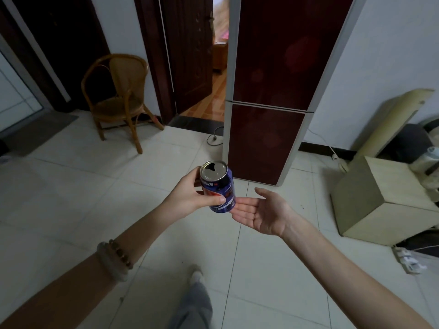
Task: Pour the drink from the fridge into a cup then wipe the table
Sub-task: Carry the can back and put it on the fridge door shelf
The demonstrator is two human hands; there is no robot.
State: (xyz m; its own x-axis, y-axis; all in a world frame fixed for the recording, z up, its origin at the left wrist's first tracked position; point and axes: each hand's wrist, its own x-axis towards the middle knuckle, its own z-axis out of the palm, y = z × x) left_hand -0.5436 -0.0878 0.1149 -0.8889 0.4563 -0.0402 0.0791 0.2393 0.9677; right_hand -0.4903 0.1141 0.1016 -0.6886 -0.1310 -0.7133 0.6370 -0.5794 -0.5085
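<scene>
My left hand (190, 194) grips a blue soda can (219, 185) around its side, thumb across the front. The can is tilted a little and its top is opened, with a dark hole in the silver lid. My right hand (263, 212) is held palm up just right of the can, fingers straight, their tips at the can's lower edge. The tall dark red fridge (270, 91) stands straight ahead with both doors closed. No cup and no table are in view.
A wicker chair (118, 96) stands at the back left. Beside the fridge a dark wooden door (187, 53) is ajar. A beige box (380, 198), a leaning board and clutter fill the right side. A power strip (407, 260) lies on the white tile floor.
</scene>
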